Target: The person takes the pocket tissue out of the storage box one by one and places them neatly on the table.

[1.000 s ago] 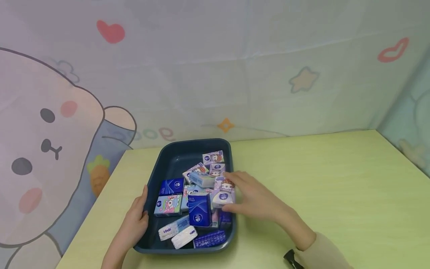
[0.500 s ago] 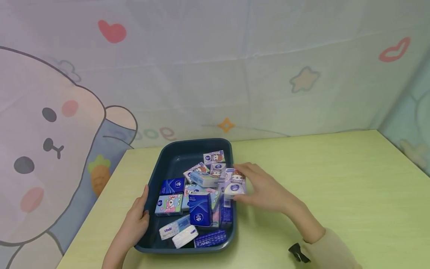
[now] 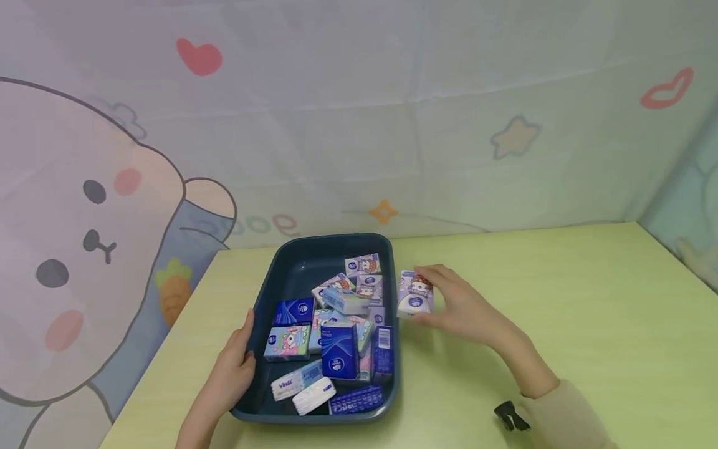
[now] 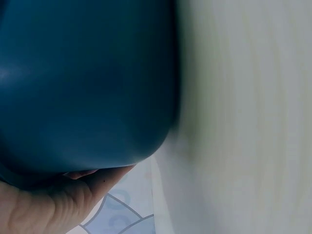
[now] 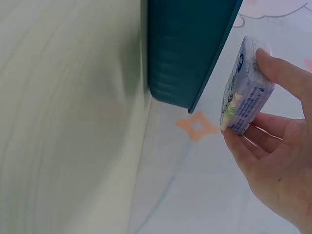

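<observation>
A dark blue plastic tray (image 3: 305,249) holds several small tissue packs in blue, white, light blue and lilac wraps. My left hand (image 3: 227,368) holds the tray's left side, its fingers along the outer wall and the thumb at the rim. In the left wrist view, the hand (image 4: 63,200) lies against the outer wall (image 4: 92,97), partly hidden behind the rim. Just past the tray's right rim, my right hand (image 3: 462,305) pinches a lilac tissue pack (image 3: 415,293) between thumb and fingers. The right wrist view shows this tissue pack (image 5: 248,92) raised off the table.
The yellow-green table (image 3: 533,280) stretches out to the right of the tray. A black clip-like object (image 3: 510,416) lies near my right sleeve (image 3: 566,415). A printed cloth (image 3: 437,125) hangs behind the table.
My right hand has carried the lilac tissue pack rightward, from over the tray to beyond its right rim. A blue pack beneath it is now uncovered. The left hand keeps its place on the tray.
</observation>
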Demonstrator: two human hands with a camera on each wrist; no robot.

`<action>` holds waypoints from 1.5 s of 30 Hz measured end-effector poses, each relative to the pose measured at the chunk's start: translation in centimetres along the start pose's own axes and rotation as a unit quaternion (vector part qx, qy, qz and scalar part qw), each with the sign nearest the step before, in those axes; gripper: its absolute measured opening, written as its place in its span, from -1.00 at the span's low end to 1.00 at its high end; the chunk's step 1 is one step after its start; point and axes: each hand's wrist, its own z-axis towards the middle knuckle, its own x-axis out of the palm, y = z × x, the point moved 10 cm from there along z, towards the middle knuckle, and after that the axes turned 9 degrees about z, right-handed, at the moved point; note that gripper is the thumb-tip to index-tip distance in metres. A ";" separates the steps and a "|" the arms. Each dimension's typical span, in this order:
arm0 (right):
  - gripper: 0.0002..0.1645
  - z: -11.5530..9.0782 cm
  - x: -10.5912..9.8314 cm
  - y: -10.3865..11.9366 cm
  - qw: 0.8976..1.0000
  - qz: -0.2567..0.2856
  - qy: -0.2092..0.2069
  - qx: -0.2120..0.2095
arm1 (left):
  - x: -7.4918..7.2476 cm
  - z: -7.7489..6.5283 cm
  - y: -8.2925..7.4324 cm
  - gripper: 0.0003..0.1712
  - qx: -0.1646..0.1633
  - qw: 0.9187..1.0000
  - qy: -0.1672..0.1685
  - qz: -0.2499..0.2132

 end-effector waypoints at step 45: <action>-0.05 4.9 0.7 -7.7 0.999 0.032 0.036 0.007 | -0.3 -0.3 0.2 -0.19 -0.013 1.000 -0.012 -0.010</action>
